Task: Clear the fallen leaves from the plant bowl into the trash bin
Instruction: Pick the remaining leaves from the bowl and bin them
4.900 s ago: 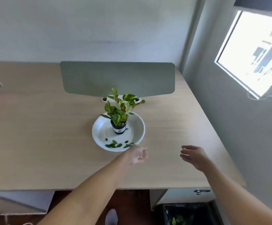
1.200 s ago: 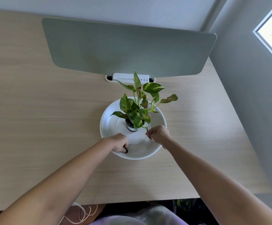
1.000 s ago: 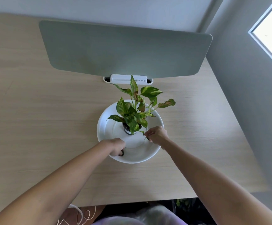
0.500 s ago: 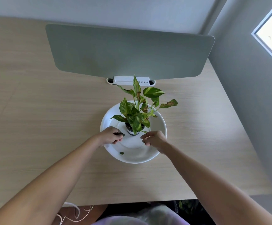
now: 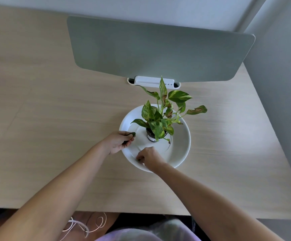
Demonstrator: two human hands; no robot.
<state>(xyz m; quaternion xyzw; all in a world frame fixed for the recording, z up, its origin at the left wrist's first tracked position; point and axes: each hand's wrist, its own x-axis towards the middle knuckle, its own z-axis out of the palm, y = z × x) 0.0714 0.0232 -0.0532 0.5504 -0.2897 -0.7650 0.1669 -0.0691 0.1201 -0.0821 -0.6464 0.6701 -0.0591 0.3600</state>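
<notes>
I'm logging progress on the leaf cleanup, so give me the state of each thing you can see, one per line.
left hand: closed on picked-up leaves, at the bowl's left rim
right hand: fingers pinching at the bowl's near floor
bowl: on the desk, visible floor bare of loose leaves
plant: upright in its pot, some leaves browned

Leaf scrap [image 5: 138, 160] under right fingertips, mostly hidden; bin unseen.
</notes>
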